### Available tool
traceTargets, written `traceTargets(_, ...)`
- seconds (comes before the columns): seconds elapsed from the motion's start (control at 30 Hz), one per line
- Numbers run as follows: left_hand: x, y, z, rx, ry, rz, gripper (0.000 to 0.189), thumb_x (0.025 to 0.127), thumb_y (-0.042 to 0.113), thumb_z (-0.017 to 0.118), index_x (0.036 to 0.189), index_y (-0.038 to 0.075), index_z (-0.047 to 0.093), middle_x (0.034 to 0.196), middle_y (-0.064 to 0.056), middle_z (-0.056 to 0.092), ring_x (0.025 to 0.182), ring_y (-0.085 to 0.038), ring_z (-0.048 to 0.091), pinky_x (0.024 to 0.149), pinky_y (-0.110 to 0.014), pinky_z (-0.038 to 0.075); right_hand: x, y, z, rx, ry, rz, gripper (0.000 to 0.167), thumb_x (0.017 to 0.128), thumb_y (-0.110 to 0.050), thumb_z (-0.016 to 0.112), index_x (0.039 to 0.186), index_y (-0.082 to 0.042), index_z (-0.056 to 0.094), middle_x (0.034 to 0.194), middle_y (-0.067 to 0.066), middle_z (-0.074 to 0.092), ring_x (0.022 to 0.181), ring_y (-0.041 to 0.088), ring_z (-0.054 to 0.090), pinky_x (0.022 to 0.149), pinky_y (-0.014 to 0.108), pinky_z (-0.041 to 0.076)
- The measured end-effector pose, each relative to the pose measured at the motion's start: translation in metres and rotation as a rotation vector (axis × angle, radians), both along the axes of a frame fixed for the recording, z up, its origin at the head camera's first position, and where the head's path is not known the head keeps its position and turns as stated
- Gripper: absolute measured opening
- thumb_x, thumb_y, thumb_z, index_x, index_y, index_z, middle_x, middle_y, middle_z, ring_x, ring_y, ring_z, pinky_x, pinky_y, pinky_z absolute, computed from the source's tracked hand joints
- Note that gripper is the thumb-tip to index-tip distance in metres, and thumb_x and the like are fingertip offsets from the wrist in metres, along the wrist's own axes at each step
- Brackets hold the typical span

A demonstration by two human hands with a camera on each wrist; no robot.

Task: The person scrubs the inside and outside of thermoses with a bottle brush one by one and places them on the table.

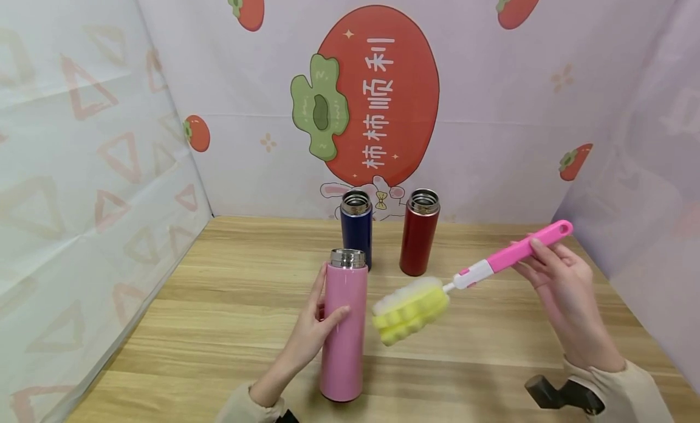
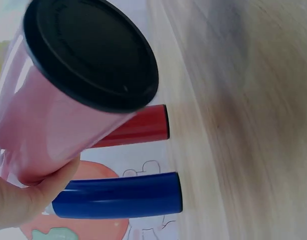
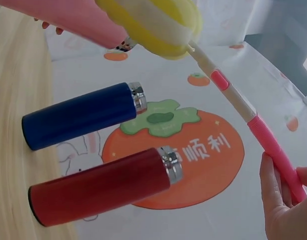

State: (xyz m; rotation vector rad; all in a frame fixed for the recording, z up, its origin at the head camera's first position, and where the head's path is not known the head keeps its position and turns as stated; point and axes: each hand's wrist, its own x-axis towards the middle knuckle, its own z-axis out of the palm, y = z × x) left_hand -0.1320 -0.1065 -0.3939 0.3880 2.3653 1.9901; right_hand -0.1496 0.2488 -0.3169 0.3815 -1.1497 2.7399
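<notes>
Left hand has its fingers part-open, wrapped round the pink bottle, which is upright, apparently just off the counter; right hand has fingers closed on the pink handle of the brush, sponge head beside the bottle, apart. For sponging inside, I'd raise the head above the mouth, swing the handle upright, line up, ease in with a twist; brace the bottle, avoid knocking the blue bottle.
</notes>
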Motion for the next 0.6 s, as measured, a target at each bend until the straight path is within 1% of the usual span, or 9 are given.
traceTargets(0.13,-0.003,0.003,-0.002,0.044,-0.03,-0.03,0.074,0.088,0.021,0.054,0.14,0.038,0.004,0.112,-0.025,0.052,0.092,-0.027,0.057,0.071,-0.036,0.049,-0.005,-0.004,0.005,-0.017,-0.027,0.006,0.018,0.09,0.003,0.042,0.1,0.007,0.056,0.091,0.018,0.063,0.086,0.025,0.063,0.076,0.034,0.048)
traceTargets(0.23,-0.005,0.005,-0.003,0.067,-0.048,-0.048,0.074,0.088,0.023,0.053,0.14,0.041,0.003,0.114,-0.025,0.051,0.093,-0.028,0.057,0.073,-0.036,0.048,-0.009,-0.008,0.007,-0.038,-0.036,0.001,0.017,0.09,0.002,0.043,0.099,0.007,0.056,0.09,0.017,0.063,0.085,0.024,0.063,0.076,0.034,0.048)
traceTargets(0.37,-0.008,0.007,-0.005,0.086,-0.06,-0.074,0.072,0.09,0.023,0.051,0.141,0.036,0.002,0.118,-0.026,0.049,0.097,-0.029,0.055,0.076,-0.038,0.047,-0.014,-0.013,0.009,-0.091,-0.047,0.001,0.014,0.089,0.002,0.045,0.096,0.008,0.055,0.09,0.018,0.062,0.087,0.025,0.062,0.077,0.034,0.048)
traceTargets(0.47,-0.01,0.009,-0.006,0.111,-0.071,-0.087,0.07,0.091,0.022,0.049,0.141,0.035,0.002,0.12,-0.028,0.046,0.101,-0.03,0.054,0.078,-0.038,0.046,-0.016,-0.016,0.01,-0.147,-0.057,0.018,0.012,0.089,0.002,0.045,0.094,0.008,0.054,0.089,0.019,0.062,0.088,0.026,0.062,0.078,0.035,0.047)
traceTargets(0.6,-0.012,0.011,-0.006,0.159,-0.087,-0.095,0.069,0.091,0.023,0.048,0.141,0.035,0.002,0.127,-0.027,0.04,0.104,-0.031,0.052,0.082,-0.039,0.044,-0.018,-0.019,0.008,-0.165,-0.072,0.028,0.011,0.089,0.002,0.045,0.091,0.007,0.054,0.088,0.019,0.062,0.087,0.027,0.062,0.077,0.036,0.047)
